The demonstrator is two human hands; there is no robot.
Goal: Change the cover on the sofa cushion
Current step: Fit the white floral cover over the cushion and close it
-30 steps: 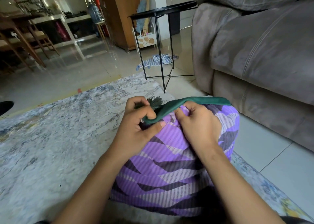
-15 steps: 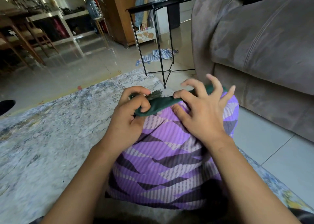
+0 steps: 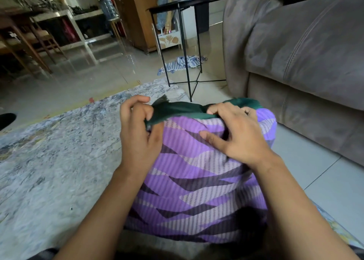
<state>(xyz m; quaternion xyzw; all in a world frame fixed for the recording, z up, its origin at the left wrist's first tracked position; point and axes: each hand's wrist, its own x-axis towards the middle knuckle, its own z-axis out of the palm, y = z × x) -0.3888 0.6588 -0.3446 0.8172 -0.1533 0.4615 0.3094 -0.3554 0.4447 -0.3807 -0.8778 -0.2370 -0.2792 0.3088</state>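
A sofa cushion in a purple patterned cover [image 3: 199,181] stands on the rug in front of me. Along its top edge runs a dark green cloth [image 3: 181,111] with a frayed tassel at its left end. My left hand [image 3: 137,133] grips the left end of that green cloth, fingers curled around it. My right hand [image 3: 236,135] lies over the cushion's top right part, its fingers curled over the green edge and its thumb pressed flat on the purple fabric. The cushion's far side is hidden.
A grey mottled rug [image 3: 51,157] covers the floor to the left. A grey sofa [image 3: 307,58] stands close on the right. A black metal side table [image 3: 185,43] stands ahead, with a striped blue cloth [image 3: 183,62] on the tiles behind it.
My right hand, spread with fingers lifted half a second ago, has come down and curled over the green edge. My left hand keeps its grip on the green cloth's left end.
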